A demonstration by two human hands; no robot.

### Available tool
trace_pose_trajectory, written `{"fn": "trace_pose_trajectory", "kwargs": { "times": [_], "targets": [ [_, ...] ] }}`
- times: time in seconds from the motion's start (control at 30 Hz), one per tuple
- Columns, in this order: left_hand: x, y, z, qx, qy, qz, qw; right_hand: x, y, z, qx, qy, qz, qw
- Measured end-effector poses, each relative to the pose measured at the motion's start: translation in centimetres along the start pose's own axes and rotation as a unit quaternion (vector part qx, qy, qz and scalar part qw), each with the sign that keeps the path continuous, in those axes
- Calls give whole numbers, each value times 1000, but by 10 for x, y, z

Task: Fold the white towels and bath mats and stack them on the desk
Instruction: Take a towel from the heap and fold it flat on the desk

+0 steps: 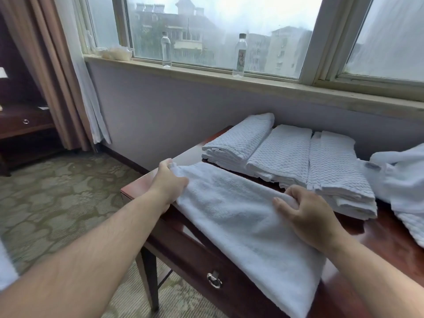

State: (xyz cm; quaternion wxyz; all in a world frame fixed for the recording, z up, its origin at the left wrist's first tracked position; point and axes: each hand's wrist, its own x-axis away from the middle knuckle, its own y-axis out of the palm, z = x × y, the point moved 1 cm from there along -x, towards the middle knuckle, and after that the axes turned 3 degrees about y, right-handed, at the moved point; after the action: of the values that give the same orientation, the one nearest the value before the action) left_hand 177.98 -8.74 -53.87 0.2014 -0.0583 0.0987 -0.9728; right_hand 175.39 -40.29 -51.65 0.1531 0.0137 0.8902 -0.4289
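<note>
While the white towel (234, 216) lies in a long band along the near edge of the desk (390, 244), running from centre frame to the lower right, both hands have hold of it.

Left hand (168, 183): at the band's upper-left end, fingers curled over the corner, cloth bunched in the grip. Right hand (309, 216): about midway along the far long edge, thumb and curled fingers pinching up a ridge of cloth. Neither hand is flat or spread.

Handling, as judged: terry cloth, soft, limp and light, with no stiffness of its own. It will sag wherever unsupported. The lower-right end hangs over the desk front, so it may slide off if released. The pile gives good friction, so a pinch should hold. Best purchase is at the corners and along the edges, all layers taken together.

Three piles of folded bath mats (282, 154), waffle-textured, lie side by side and touching, behind the towel at centre right. Loose white linen (403, 180) lies unfolded at the right edge, so the task is judged part done. Two water bottles (166, 50) stand on the windowsill (206, 72), upper centre.
</note>
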Motion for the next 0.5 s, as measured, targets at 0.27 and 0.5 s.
{"fn": "trace_pose_trajectory", "kwargs": {
  "times": [0.27,0.5],
  "targets": [
    [2,19,5,-168,87,13,982,3,-16,29,-7,37,-77,996],
    [14,24,12,-428,158,57,888,7,-18,35,64,50,-87,993]
  ]
}}
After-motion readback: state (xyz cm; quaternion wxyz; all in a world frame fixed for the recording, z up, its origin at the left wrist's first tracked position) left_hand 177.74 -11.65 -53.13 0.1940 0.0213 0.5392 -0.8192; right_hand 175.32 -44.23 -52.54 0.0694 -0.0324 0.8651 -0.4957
